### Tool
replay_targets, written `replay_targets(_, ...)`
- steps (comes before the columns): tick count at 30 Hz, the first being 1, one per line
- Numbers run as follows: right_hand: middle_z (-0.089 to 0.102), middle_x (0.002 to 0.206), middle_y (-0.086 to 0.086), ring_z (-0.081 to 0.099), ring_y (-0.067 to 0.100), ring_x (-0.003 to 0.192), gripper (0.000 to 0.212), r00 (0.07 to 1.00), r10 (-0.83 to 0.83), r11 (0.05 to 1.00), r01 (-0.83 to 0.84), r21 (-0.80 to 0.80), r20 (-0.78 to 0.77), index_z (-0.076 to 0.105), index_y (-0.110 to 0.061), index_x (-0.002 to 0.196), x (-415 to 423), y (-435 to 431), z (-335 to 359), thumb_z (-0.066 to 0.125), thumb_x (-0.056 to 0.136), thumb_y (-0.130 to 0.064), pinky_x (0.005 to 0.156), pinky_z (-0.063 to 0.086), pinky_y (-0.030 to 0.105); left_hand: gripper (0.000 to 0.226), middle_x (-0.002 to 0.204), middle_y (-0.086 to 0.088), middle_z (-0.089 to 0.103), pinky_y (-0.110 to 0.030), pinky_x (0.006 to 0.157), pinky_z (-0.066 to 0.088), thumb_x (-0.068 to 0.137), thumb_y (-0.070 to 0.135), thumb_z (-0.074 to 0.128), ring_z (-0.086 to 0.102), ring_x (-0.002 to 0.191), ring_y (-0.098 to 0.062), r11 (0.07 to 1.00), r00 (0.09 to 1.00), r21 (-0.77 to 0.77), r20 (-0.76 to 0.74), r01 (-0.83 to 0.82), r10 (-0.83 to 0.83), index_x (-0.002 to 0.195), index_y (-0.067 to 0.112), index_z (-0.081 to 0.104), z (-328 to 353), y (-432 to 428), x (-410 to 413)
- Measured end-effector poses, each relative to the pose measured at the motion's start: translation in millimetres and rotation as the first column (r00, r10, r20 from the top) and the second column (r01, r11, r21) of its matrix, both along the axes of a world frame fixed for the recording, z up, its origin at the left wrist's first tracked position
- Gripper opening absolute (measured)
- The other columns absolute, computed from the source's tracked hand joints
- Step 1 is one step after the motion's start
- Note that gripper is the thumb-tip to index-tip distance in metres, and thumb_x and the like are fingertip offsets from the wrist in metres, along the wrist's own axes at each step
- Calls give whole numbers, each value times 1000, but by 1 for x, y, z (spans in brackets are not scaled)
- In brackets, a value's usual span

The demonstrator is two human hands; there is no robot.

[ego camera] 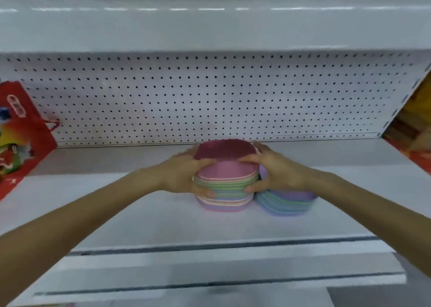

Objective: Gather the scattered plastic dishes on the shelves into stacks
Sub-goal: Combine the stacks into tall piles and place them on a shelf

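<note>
A tall stack of pastel plastic dishes [225, 185] stands on the white shelf [140, 213], topped by a pink dish. My left hand [184, 173] grips the stack's left side, thumb over the top rim and fingers against the layers. On the right side my right hand [272, 169] grips it the same way. A lower stack of purple, blue and green dishes [286, 204] sits directly to the right, touching the tall stack and partly hidden by my right hand.
A white pegboard back wall [210, 96] stands just behind the stacks. A red printed bag [21, 138] leans at the far left of the shelf. Another shelf [210, 27] hangs overhead. Orange and yellow goods [415, 129] show at the right edge.
</note>
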State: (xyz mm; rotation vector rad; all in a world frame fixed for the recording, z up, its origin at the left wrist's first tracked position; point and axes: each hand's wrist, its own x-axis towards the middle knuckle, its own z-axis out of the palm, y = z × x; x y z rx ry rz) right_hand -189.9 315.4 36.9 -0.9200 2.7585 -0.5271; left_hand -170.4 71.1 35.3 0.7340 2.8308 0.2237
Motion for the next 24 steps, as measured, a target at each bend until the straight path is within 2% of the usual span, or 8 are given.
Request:
replay_targets(2,13,155,13,-4,18,145,80,1000,9,999,-10,41,23,40,-26,139,-4,-7,4,76,70,-42,114,16,23,91,157,-11,-13,-38,118,2,72,66,62,-11,145,-24,997,1000,-75,14,-15,16,145,43,13,-1,4,-12)
replay_targets(3,17,154,11,-5,19,145,80,999,19,998,-22,60,42,39,-27,139,-8,-10,5,77,70,-43,116,16,27,93,156,-10,-16,-39,118,-3,70,69,61,-15,144,-22,996,1000,-94,26,1,2,145,46,10,-1,7,-17)
replay_targets(6,39,142,-5,16,22,143,77,996,54,987,-65,147,77,43,-27,138,-13,-16,11,76,71,-44,113,22,26,95,158,-6,4,-41,118,5,68,74,58,-1,145,-20,989,994,-124,84,86,-76,144,48,7,-1,15,-24)
replay_targets(9,48,139,-6,41,15,130,77,993,25,980,-47,193,115,44,-27,138,-17,-17,12,75,70,-45,103,30,21,90,156,-7,15,-36,114,11,75,70,54,12,144,-21,983,993,-160,83,93,-81,146,43,5,-5,17,-25)
replay_targets(12,45,143,-1,39,13,133,77,994,8,981,-29,194,106,44,-28,137,-16,-18,10,76,69,-44,101,28,18,90,155,-7,19,-39,114,11,76,73,49,16,142,-23,970,993,-214,21,116,-114,146,42,3,-10,16,-26)
replay_targets(18,41,146,4,36,13,135,75,995,-8,984,-10,178,103,46,-29,136,-16,-24,5,76,69,-43,103,28,20,88,154,-3,20,-37,113,15,77,69,51,19,141,-23,971,993,-213,42,113,-106,146,43,4,-8,10,-28)
replay_targets(22,38,148,3,34,14,136,76,992,-22,990,4,142,126,46,-29,136,-19,-29,3,76,68,-46,106,27,21,90,158,-2,11,-37,116,6,79,69,48,9,144,-19,962,997,-264,45,72,-62,148,35,2,-6,6,-26)
replay_targets(24,36,149,2,33,15,137,77,990,-15,987,-8,161,137,44,-31,137,-21,-29,4,75,69,-49,108,27,23,90,158,-3,9,-41,117,1,80,70,44,7,145,-19,947,997,-313,28,72,-66,149,31,0,-5,8,-24)
